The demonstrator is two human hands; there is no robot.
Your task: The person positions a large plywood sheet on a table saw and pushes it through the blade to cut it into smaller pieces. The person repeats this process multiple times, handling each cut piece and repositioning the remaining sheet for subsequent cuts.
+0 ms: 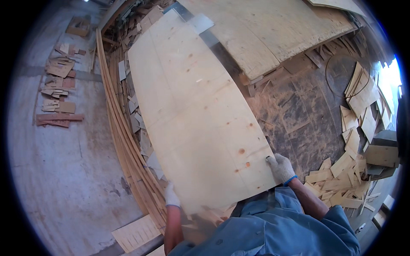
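A large pale plywood sheet (pixel 196 111) with brown knots stretches away from my body. White knit gloves cover both hands. At the sheet's near right corner, my right hand (pixel 282 167) grips the edge, its thumb over the top face and its other fingers mostly hidden. My left hand (pixel 171 195) is closed on the near left edge, with the fingers largely out of sight underneath. The far end of the sheet lies beside a small whitish piece (pixel 200 23) at the machine-like gap by the big table board.
A worn wooden board stack (pixel 273 34) stands far right. Long thin strips (pixel 117 115) run along the left. Offcuts (pixel 341 183) pile up at the right, near a grey box (pixel 382 155). Small bundles of scrap (pixel 60 68) lie on the concrete floor (pixel 81 170).
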